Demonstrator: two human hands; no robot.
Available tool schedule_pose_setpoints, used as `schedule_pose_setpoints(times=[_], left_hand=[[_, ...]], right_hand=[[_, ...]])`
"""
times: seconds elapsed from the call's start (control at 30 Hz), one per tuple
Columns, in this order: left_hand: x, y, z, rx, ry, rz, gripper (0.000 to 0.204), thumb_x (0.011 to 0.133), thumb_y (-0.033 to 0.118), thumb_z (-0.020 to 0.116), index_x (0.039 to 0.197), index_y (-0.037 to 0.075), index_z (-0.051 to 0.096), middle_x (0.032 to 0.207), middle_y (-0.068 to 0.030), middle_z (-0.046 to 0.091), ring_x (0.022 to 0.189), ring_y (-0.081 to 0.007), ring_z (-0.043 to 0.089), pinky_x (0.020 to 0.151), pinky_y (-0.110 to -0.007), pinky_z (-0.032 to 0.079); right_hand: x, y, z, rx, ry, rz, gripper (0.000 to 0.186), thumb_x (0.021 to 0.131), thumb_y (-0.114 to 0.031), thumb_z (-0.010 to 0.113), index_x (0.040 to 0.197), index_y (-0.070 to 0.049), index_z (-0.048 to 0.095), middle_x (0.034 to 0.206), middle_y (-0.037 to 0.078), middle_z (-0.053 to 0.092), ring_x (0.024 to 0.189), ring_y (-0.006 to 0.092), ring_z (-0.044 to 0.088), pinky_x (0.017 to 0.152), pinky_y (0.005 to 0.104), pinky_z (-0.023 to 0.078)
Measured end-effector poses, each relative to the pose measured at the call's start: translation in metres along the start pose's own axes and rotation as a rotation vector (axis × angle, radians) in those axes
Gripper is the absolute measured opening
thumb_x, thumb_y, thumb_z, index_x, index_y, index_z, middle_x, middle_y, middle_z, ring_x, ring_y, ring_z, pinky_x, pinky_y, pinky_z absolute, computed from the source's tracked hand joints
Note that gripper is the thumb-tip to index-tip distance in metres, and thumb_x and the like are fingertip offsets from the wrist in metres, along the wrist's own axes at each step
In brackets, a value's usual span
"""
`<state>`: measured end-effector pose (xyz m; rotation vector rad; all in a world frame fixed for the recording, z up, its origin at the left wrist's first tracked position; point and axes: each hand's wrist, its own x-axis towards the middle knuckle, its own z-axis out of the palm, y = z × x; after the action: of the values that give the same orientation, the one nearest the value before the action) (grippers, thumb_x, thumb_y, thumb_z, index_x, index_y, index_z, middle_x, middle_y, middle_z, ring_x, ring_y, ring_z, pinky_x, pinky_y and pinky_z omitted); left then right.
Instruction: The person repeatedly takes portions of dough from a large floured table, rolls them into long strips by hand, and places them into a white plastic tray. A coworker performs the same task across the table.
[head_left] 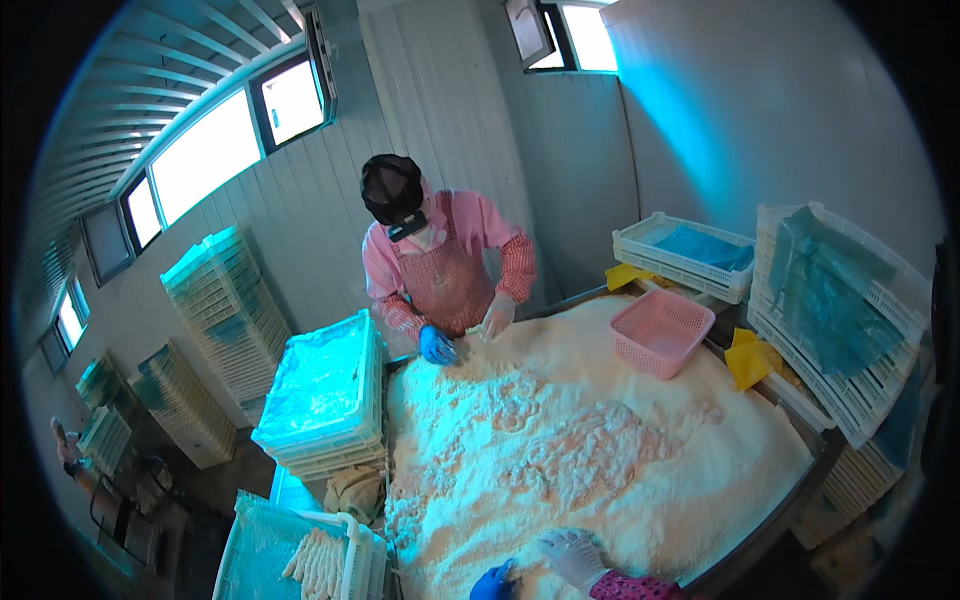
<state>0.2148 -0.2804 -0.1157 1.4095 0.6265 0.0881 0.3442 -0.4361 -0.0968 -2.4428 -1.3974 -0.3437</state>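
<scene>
My left hand (pixel 492 582), in a blue glove, is at the bottom edge with curled fingers in white powder (pixel 730 460); what they hold, if anything, is too small to make out. My right hand (pixel 568 558), in a translucent glove and pink spotted sleeve, lies on the powder with fingers apart. Pinkish lumpy pieces (pixel 605 440) lie coated in the powder beyond my hands. Left of them a white crate (pixel 365 555) lined with blue plastic holds several powdered strips (pixel 313 565).
A co-worker (pixel 445 260) stands across the table with both gloved hands at the powder. Stacked crates (pixel 315 380) stand at the left; more crates (pixel 830 320) are at the right beside a pink basket (pixel 662 330) and yellow cloths (pixel 755 355). Tall crate stacks (pixel 225 310) line the wall.
</scene>
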Motion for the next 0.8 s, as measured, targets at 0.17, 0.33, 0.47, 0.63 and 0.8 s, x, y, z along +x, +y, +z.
schedule_pose_setpoints(times=[0.17,0.33,0.47,0.63,0.8], left_hand=[[-0.005,-0.002,-0.017,1.015,0.205,0.777,0.026,0.08,0.019,0.061,0.104,0.008,0.061,0.087,-0.016,0.063,0.078,-0.0336,0.059,0.069,-0.042,0.048],[0.016,-0.023,-0.038,1.11,0.023,0.527,0.034,0.077,0.02,0.064,0.108,0.009,0.059,0.098,-0.0163,0.061,0.083,-0.0364,0.058,0.069,-0.044,0.048],[-0.001,0.004,-0.015,1.161,0.256,0.85,0.024,0.076,0.019,0.063,0.098,0.01,0.063,0.087,-0.0162,0.062,0.076,-0.0359,0.059,0.066,-0.043,0.048],[0.027,-0.034,-0.013,0.174,0.171,0.212,0.038,0.075,0.012,0.067,0.11,0.001,0.057,0.087,-0.0138,0.062,0.071,-0.0236,0.058,0.066,-0.033,0.049],[-0.019,0.035,0.022,-0.436,-0.086,0.278,0.043,0.088,0.013,0.052,0.129,0.002,0.045,0.131,-0.0154,0.049,0.103,-0.0247,0.053,0.087,-0.033,0.042]], right_hand=[[0.014,-0.004,-0.033,0.257,-0.009,-0.004,0.041,0.079,-0.016,0.059,0.119,-0.009,0.055,0.116,0.01,0.058,0.106,0.0295,0.054,0.087,0.0409,0.043],[-0.013,0.022,0.082,-0.216,-0.004,0.092,0.028,0.076,-0.026,0.056,0.099,-0.01,0.062,0.1,0.012,0.061,0.098,0.0272,0.055,0.088,0.0426,0.042],[-0.046,0.062,0.108,-0.208,0.158,-0.074,0.03,0.078,-0.022,0.055,0.103,-0.008,0.062,0.105,0.014,0.06,0.103,0.0304,0.053,0.092,0.0452,0.039],[-0.011,0.004,0.018,0.137,0.259,0.082,0.036,0.079,-0.025,0.056,0.108,-0.004,0.06,0.112,0.014,0.058,0.109,0.0325,0.051,0.095,0.0455,0.038],[0.028,-0.042,-0.032,0.85,0.38,0.281,0.037,0.079,-0.011,0.054,0.115,-0.008,0.06,0.12,0.014,0.057,0.118,0.0324,0.048,0.103,0.0435,0.031]])
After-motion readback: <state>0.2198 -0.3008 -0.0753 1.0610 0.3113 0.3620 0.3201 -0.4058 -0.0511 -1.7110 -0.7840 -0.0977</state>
